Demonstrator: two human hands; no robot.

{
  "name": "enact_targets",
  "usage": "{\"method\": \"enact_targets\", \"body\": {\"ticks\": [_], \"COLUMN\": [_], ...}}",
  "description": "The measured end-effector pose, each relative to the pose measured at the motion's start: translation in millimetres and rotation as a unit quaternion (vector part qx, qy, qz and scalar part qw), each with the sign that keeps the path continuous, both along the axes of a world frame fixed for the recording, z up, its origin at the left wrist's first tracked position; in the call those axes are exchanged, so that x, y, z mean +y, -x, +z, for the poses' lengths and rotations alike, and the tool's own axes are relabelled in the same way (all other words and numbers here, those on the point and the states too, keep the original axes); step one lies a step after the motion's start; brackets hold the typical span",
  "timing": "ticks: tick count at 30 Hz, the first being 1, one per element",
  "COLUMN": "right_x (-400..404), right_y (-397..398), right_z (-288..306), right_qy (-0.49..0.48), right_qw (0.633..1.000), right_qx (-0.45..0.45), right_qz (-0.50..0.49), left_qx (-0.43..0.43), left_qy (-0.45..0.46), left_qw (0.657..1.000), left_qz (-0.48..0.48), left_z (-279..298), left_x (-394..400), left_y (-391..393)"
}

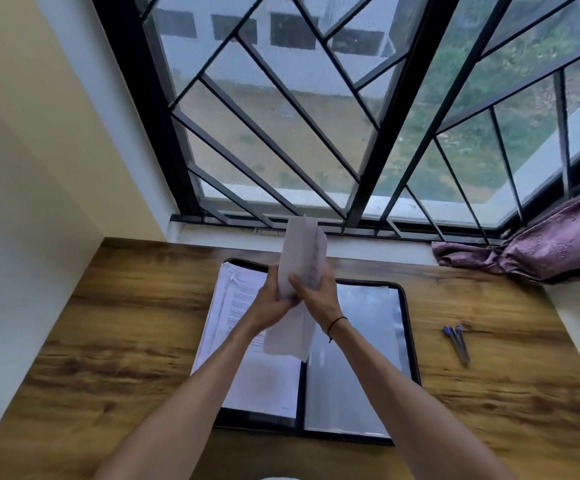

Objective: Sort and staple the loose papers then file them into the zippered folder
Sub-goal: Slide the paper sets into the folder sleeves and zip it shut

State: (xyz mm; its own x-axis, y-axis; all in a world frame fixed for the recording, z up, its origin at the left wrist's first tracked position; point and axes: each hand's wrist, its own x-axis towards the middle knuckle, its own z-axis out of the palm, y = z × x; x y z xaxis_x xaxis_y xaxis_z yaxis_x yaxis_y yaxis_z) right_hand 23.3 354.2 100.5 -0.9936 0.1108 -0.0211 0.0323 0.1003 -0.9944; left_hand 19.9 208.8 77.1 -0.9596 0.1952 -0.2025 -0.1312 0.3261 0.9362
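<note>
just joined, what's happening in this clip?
A person at a wooden desk by a window holds a bunch of loose papers upright in both hands, the left hand and the right hand gripping it near the middle, above an open zippered folder. A stack of printed sheets lies on the folder's left half; the right half shows a clear sleeve. Two pens lie on the desk to the right. No stapler is in view.

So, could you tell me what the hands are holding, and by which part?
Both the left hand and right hand grip a sheaf of papers around its middle.
</note>
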Motion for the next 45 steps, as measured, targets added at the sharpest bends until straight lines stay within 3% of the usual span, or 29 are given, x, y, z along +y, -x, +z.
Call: {"method": "enact_targets", "body": {"ticks": [7,13,17,22,28,32,35,40,42,45], "right_x": [43,79,100,125,179,213,234,266,276,287], "right_y": [20,21,19,21,26,33,35,37,38,39], "right_z": [-3,-4,-7,-23,-37,-39,-41,-54,-55,-63], "right_qy": [0.015,0.090,0.058,-0.012,-0.025,-0.041,-0.049,-0.046,-0.048,-0.044], "right_qw": [0.988,0.987,0.986,0.984,0.971,0.960,0.957,0.952,0.948,0.944], "right_qx": [-0.101,-0.131,-0.156,-0.177,-0.187,-0.194,-0.190,-0.184,-0.183,-0.185], "right_qz": [-0.113,-0.018,-0.007,-0.037,-0.146,-0.199,-0.213,-0.239,-0.254,-0.270], "left_qx": [-0.067,-0.116,-0.127,-0.143,-0.209,-0.115,-0.032,0.096,0.116,0.122], "left_qy": [-0.067,-0.139,-0.134,-0.125,-0.125,0.056,0.170,0.400,0.426,0.419], "left_qw": [0.995,0.983,0.983,0.977,0.970,0.991,0.979,0.889,0.870,0.870], "left_qz": [0.015,-0.001,-0.009,-0.098,-0.027,-0.042,-0.105,-0.203,-0.222,-0.230], "left_z": [14,-3,-4,-14,-36,-71,-79,-93,-98,-107], "left_x": [26,51,68,92,128,143,157,173,173,163], "left_y": [11,14,14,13,14,14,14,16,14,10]}}
